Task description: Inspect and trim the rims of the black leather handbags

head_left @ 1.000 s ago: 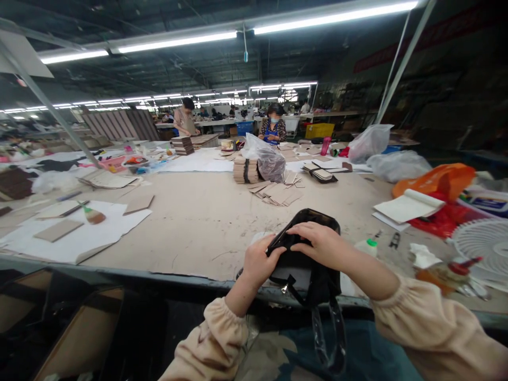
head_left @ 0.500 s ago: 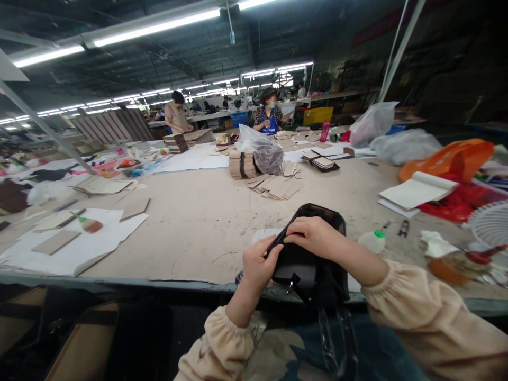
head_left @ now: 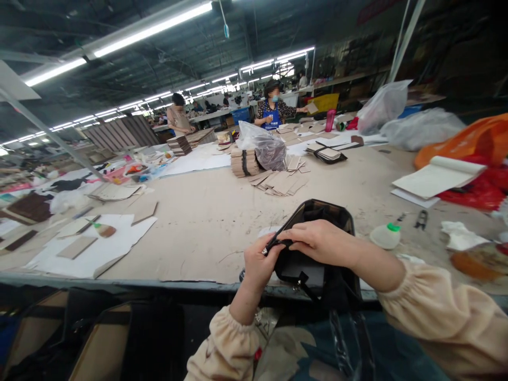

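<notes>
A small black bag (head_left: 317, 248) with an open mouth sits at the near edge of the worktable (head_left: 206, 222), its strap hanging over the edge. My left hand (head_left: 260, 264) is closed on the bag's near left rim, pinching it. My right hand (head_left: 317, 241) lies over the top of the bag, its fingers pressed on the same rim beside my left thumb. Both sleeves are cream with gathered cuffs.
A white squeeze bottle with a green cap (head_left: 384, 235) and small black snips (head_left: 422, 218) lie to the right. Stacked card pieces (head_left: 278, 182), a plastic bag (head_left: 264, 148), a brush (head_left: 102, 228) on white paper and an orange bag (head_left: 468, 140) surround it. Two people work at the far side.
Both hands stay on the bag's rim, which has shifted slightly right and up in view as the head turned. The person at the far side now reaches an arm out sideways.
</notes>
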### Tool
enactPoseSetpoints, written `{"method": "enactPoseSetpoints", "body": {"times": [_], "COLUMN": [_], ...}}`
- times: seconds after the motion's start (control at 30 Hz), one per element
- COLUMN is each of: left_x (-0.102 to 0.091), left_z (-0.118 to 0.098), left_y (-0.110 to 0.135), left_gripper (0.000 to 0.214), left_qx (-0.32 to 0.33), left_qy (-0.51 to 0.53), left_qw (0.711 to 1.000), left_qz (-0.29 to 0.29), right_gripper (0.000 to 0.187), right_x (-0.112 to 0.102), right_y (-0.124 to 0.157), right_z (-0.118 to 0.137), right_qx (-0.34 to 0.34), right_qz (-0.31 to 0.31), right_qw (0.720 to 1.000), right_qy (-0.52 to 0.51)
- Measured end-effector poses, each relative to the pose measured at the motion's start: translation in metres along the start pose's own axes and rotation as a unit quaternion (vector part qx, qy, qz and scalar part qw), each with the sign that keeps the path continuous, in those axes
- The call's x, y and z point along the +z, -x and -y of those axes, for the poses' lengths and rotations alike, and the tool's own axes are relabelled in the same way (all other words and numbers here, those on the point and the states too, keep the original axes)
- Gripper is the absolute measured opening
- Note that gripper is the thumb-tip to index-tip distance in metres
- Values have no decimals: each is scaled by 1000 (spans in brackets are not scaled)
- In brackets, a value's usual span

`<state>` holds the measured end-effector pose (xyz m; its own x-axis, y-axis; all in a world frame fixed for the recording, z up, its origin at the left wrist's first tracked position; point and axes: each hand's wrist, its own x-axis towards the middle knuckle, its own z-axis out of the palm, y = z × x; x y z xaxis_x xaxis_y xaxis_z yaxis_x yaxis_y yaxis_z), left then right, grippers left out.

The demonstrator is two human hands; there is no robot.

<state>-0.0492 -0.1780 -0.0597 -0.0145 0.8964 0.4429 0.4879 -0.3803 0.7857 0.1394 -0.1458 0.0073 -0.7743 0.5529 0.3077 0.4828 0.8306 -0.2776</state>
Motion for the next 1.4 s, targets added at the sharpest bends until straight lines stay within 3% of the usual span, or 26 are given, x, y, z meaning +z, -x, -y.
{"method": "enactPoseSetpoints", "body": {"times": [0.1, 0.37, 0.83, 1.1, 1.4], "left_x": [-1, 2, 2, 5, 2], "left_z": [0, 1, -3, 0, -1], "left_y": [0, 2, 4, 4, 8], "left_gripper": [25, 29, 25, 28, 26], "left_qx": [7, 12, 40, 39, 93], "left_qy": [1, 13, 11, 15, -9], "left_qw": [1000, 1000, 999, 999, 996], "left_qz": [11, 9, 16, 10, 4], "right_gripper": [37, 31, 20, 23, 23], "right_x": [-2, 3, 5, 7, 10], "right_y": [0, 0, -1, 1, -1], "right_z": [5, 6, 11, 8, 11], "right_qx": [-25, -38, -11, -60, -8], "right_qz": [13, -11, -32, -40, -24], "right_qw": [999, 997, 999, 997, 999], "right_qy": [20, 61, 10, 40, 45]}}
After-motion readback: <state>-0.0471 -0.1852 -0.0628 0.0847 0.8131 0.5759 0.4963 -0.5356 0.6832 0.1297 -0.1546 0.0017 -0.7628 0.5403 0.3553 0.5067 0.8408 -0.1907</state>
